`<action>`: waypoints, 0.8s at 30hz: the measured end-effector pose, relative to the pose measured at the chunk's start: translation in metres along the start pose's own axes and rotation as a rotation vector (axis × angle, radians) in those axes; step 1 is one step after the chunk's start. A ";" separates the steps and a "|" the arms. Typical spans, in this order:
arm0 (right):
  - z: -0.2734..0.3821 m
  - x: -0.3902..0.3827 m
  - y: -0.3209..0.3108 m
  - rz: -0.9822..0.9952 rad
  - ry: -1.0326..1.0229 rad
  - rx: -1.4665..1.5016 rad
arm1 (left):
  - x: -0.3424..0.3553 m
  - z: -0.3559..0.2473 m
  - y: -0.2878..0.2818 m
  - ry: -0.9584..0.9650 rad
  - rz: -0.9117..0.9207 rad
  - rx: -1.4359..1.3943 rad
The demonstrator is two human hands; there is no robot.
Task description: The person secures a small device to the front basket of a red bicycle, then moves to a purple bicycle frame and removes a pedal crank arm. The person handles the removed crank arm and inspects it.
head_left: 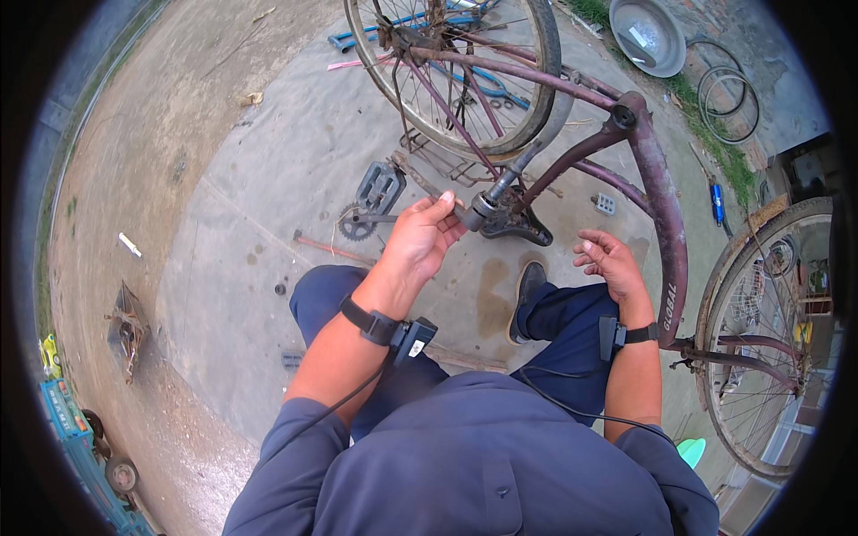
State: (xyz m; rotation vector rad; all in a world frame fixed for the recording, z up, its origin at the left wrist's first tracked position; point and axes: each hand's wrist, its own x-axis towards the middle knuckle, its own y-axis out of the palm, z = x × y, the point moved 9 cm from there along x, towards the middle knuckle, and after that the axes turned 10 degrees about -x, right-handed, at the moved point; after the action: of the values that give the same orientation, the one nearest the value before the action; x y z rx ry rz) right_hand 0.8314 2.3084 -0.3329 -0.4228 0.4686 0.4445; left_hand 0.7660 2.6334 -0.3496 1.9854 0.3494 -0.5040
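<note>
My left hand [429, 234] is closed, thumb and fingers pinched at a short, dark metal cylinder with a ring [481, 209]. A silver metal rod [514, 174] runs up from this cylinder towards the rear wheel; whether it is a tool or a bicycle part I cannot tell. My right hand [612, 261] hangs beside the frame, fingers loosely curled and apart, with nothing seen in it. Before me a purple bicycle frame [663, 196] stands upside down, its black saddle [527, 230] on the ground. No crank arm shows at the near side of its bottom bracket [624, 116].
A loose black pedal [381, 188] and a toothed chainring [357, 223] lie to the left on the grey sheet [223, 241]. Another pedal [604, 204] lies beyond my right hand. A metal basin [648, 37] and loose rings [728, 105] are far right, near a blue tool [718, 204].
</note>
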 end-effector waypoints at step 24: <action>-0.002 0.001 -0.001 -0.010 0.002 0.005 | -0.001 -0.001 0.001 0.000 -0.014 -0.011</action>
State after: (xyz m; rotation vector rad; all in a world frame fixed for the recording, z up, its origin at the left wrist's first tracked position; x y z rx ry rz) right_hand 0.8316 2.3072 -0.3343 -0.4204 0.4690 0.4328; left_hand 0.7658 2.6335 -0.3484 1.9736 0.3655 -0.5096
